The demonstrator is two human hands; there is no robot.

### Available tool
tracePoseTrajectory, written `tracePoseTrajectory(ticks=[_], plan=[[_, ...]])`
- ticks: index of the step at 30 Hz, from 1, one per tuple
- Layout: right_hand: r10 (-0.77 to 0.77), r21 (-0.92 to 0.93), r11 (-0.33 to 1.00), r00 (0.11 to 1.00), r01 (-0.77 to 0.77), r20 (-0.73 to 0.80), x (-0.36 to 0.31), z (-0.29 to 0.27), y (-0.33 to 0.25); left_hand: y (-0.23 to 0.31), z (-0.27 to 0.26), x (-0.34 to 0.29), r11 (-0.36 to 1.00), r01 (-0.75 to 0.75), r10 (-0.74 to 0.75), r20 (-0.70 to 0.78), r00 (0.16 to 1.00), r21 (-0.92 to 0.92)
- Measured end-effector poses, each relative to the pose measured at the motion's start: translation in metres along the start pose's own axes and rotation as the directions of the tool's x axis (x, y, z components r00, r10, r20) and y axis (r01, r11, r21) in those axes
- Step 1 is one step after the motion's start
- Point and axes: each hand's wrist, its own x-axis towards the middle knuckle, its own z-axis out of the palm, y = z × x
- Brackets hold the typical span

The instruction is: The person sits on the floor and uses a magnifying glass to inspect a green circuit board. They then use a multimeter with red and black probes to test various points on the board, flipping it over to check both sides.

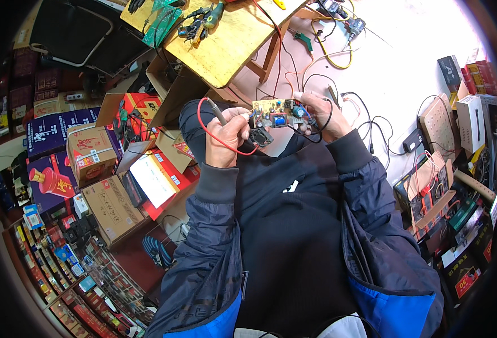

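Above my lap, a small circuit board [268, 106] is held up between my two hands. It carries a blue transformer [280, 120], round capacitors and loose wires. My left hand [226, 138] is closed around a grey pen-shaped test probe [217, 112], whose red lead loops down beside my wrist. Its fingertips are at the board's left end. My right hand [328, 115] grips the board's right end between thumb and fingers. A dark slim stick [333, 94] stands up beside that hand; whether I hold it is unclear. Below the board hangs a small black fan [261, 136].
A yellow wooden table [220, 50] stands ahead, with a green-handled screwdriver [213, 15] and green boards on it. Cables and a drill [355, 27] lie on the pale floor. Cardboard boxes [110, 208] crowd the left; an open box of parts [426, 191] stands right.
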Motion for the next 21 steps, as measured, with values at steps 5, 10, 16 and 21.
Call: tracePoseTrajectory(ticks=[5, 10, 16, 21], plan=[[-0.004, 0.014, 1.0, 1.0, 0.004, 0.03, 0.001, -0.002, 0.002, -0.004, -0.002, 0.001, 1.0, 0.004, -0.004, 0.008, 1.0, -0.031], [0.01, 0.015, 1.0, 0.999, -0.011, 0.052, 0.004, -0.007, 0.008, -0.009, -0.006, 0.003, 0.997, 0.035, -0.034, 0.017, 0.999, -0.069], [-0.01, -0.006, 1.0, 0.999, 0.011, 0.033, 0.007, -0.012, 0.015, -0.01, -0.007, 0.002, 0.998, 0.019, -0.017, 0.037, 0.999, -0.063], [-0.047, 0.094, 0.995, 0.996, 0.04, 0.073, 0.007, -0.018, 0.014, -0.008, -0.005, -0.003, 0.991, -0.061, 0.07, 0.068, 0.995, -0.122]])
